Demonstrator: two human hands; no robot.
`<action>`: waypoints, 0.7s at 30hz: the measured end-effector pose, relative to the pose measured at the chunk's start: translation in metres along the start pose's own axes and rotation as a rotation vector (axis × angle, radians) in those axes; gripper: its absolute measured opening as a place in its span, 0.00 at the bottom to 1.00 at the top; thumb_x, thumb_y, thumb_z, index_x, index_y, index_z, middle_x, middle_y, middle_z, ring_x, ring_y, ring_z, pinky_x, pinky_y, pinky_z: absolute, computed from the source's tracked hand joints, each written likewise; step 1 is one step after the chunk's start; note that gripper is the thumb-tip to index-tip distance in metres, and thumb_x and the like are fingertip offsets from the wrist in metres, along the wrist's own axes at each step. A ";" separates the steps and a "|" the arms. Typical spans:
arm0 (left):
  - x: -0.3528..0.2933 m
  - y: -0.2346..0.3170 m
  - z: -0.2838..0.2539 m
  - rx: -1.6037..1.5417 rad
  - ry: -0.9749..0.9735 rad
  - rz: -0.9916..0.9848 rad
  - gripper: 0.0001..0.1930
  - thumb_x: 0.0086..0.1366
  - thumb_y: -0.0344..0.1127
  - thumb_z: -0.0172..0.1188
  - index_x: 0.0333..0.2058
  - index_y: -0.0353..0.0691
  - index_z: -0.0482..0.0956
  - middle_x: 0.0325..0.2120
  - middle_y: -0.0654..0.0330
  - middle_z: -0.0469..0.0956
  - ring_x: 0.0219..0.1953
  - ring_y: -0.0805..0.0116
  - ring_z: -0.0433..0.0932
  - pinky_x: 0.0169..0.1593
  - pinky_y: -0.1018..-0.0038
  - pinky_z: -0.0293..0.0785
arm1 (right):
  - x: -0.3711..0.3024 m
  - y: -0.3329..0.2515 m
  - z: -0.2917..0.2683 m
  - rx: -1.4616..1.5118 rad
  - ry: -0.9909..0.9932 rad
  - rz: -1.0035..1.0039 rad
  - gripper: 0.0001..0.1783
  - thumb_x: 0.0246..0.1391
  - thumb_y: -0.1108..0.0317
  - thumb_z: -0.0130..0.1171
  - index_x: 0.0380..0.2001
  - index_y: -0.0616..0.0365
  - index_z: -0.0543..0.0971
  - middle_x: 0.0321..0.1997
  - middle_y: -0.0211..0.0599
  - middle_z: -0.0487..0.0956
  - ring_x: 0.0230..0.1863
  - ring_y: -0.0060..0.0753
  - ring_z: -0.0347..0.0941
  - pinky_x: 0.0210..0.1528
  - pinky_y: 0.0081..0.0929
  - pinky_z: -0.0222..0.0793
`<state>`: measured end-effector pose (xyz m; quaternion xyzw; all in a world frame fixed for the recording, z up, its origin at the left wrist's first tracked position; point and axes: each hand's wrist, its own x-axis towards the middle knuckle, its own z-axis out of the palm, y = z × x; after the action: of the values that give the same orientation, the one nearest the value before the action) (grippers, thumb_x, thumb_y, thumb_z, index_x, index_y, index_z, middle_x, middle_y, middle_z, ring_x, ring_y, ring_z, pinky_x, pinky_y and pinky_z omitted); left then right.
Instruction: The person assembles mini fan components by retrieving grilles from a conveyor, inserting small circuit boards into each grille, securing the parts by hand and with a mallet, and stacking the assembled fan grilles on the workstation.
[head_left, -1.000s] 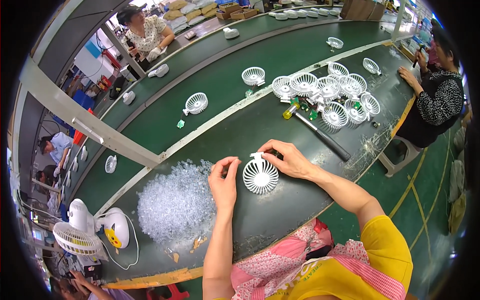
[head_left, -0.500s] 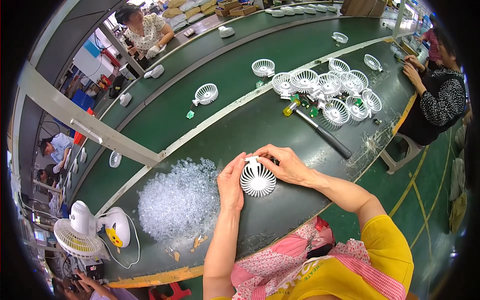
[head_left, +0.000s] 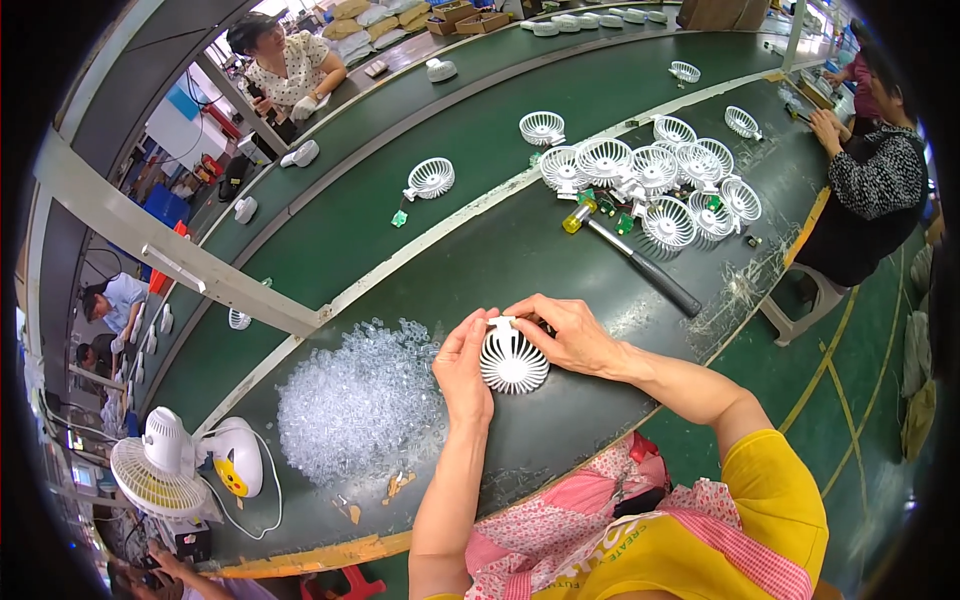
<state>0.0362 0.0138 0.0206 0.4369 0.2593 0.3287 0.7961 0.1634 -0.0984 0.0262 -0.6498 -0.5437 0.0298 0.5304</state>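
A white slatted fan housing [head_left: 515,362] rests on the dark work surface in front of me, its round ribbed side toward me and its neck pointing away. My left hand [head_left: 463,364] is closed along the left of the neck, fingertips at its top. From the other side my right hand [head_left: 572,335] grips the neck, thumb and fingers pinching it. What lies beneath the fingers is hidden. Left of my left hand spreads a heap of small clear plastic pieces [head_left: 350,405].
Beyond my hands lie a mallet [head_left: 640,258] and a pile of white fan housings [head_left: 655,170] with green circuit boards. A green conveyor belt [head_left: 350,240] carries more housings. A white desk fan [head_left: 165,460] stands at the left. A seated co-worker [head_left: 875,170] is at the right.
Housings on the belt have shifted to the right, along with their dangling green boards. Both my hands keep their grip on the fan housing, with only slight finger movement.
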 end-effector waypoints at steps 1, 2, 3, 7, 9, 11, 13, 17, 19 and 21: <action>0.001 0.001 -0.002 0.002 0.001 0.000 0.14 0.68 0.31 0.60 0.48 0.28 0.78 0.45 0.48 0.81 0.45 0.68 0.81 0.51 0.74 0.77 | 0.000 0.000 0.000 0.002 0.000 0.000 0.08 0.58 0.75 0.60 0.40 0.64 0.78 0.36 0.45 0.83 0.34 0.44 0.82 0.34 0.33 0.77; 0.001 0.001 -0.002 -0.038 0.007 -0.035 0.14 0.68 0.31 0.60 0.49 0.28 0.78 0.45 0.48 0.81 0.45 0.68 0.81 0.51 0.74 0.77 | 0.000 -0.001 -0.001 0.009 0.001 0.010 0.08 0.58 0.75 0.60 0.40 0.64 0.78 0.36 0.45 0.83 0.34 0.44 0.82 0.34 0.33 0.77; 0.002 0.001 -0.002 -0.077 0.014 -0.070 0.15 0.68 0.32 0.60 0.49 0.28 0.77 0.45 0.48 0.81 0.45 0.68 0.81 0.51 0.74 0.77 | -0.001 -0.002 -0.002 0.016 0.000 0.020 0.07 0.58 0.75 0.60 0.40 0.64 0.78 0.36 0.45 0.83 0.34 0.45 0.82 0.34 0.33 0.77; 0.001 0.001 0.000 -0.060 0.002 -0.082 0.16 0.68 0.33 0.60 0.50 0.29 0.77 0.46 0.48 0.81 0.45 0.68 0.80 0.51 0.73 0.77 | -0.001 0.000 -0.002 0.028 -0.031 0.018 0.08 0.58 0.75 0.60 0.41 0.64 0.78 0.36 0.45 0.83 0.35 0.44 0.82 0.34 0.33 0.77; 0.001 0.000 0.000 -0.036 -0.008 -0.082 0.16 0.68 0.34 0.61 0.49 0.29 0.77 0.45 0.48 0.81 0.45 0.68 0.81 0.51 0.73 0.77 | 0.000 0.000 -0.003 0.043 -0.036 0.032 0.08 0.58 0.75 0.60 0.41 0.64 0.78 0.37 0.45 0.83 0.35 0.44 0.82 0.35 0.33 0.77; 0.001 0.000 -0.002 -0.029 -0.012 -0.083 0.16 0.68 0.34 0.61 0.49 0.29 0.78 0.45 0.48 0.82 0.45 0.68 0.81 0.51 0.73 0.77 | 0.001 -0.002 -0.003 0.048 -0.033 0.026 0.08 0.58 0.75 0.59 0.41 0.64 0.78 0.37 0.45 0.83 0.35 0.44 0.82 0.34 0.33 0.77; 0.001 0.000 -0.002 -0.022 -0.017 -0.083 0.16 0.68 0.34 0.61 0.49 0.29 0.78 0.45 0.49 0.82 0.44 0.68 0.81 0.51 0.73 0.77 | 0.001 -0.003 -0.003 0.053 -0.028 0.019 0.08 0.58 0.75 0.59 0.41 0.64 0.78 0.37 0.45 0.83 0.35 0.44 0.82 0.34 0.33 0.77; -0.002 0.001 0.003 0.067 -0.024 0.001 0.16 0.69 0.32 0.59 0.50 0.28 0.78 0.46 0.48 0.82 0.46 0.68 0.80 0.53 0.74 0.75 | 0.001 -0.004 -0.002 0.006 -0.003 0.044 0.08 0.59 0.74 0.59 0.41 0.63 0.78 0.36 0.45 0.83 0.34 0.44 0.82 0.34 0.33 0.77; -0.005 -0.001 0.008 0.128 -0.025 0.056 0.15 0.69 0.31 0.58 0.51 0.27 0.78 0.46 0.49 0.81 0.47 0.68 0.80 0.54 0.74 0.75 | 0.002 -0.004 -0.003 -0.011 0.000 0.054 0.08 0.59 0.74 0.59 0.41 0.63 0.78 0.36 0.44 0.83 0.34 0.44 0.82 0.33 0.33 0.77; -0.011 -0.001 0.010 0.360 -0.045 0.259 0.14 0.69 0.28 0.58 0.51 0.29 0.79 0.47 0.50 0.81 0.48 0.68 0.80 0.56 0.75 0.73 | 0.003 -0.006 -0.003 -0.030 0.007 0.062 0.07 0.60 0.74 0.58 0.41 0.63 0.78 0.36 0.44 0.83 0.33 0.45 0.82 0.33 0.33 0.77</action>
<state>0.0361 -0.0003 0.0256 0.6088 0.2375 0.3669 0.6621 0.1624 -0.0996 0.0339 -0.6743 -0.5217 0.0358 0.5213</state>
